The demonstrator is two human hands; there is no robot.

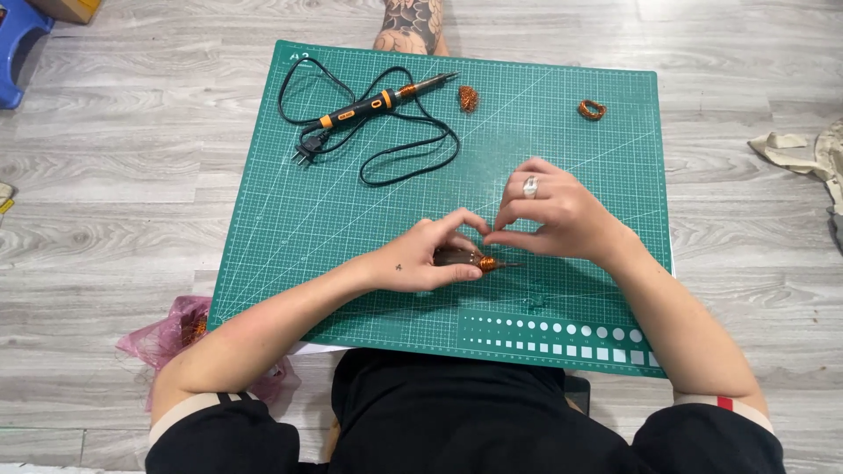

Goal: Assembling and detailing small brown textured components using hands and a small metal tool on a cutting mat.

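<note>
While I sat on the floor over the green cutting mat (290,219), my left hand (421,259) was curled shut around a small dark tool with a copper-wound tip (485,262), its point sticking out toward three o'clock. My right hand (553,215) hovered just beside it at about one o'clock, thumb and forefinger pinched nearly closed right at my left fingertips; whether anything thin sat between them I could not tell. A ring (530,186) showed on one right finger. Well away at eleven o'clock on the mat lay the black and orange soldering iron (378,103) with its looped cord (413,149), a copper wire bundle (468,98) at twelve, and a copper wire coil (592,110) at one o'clock
</note>
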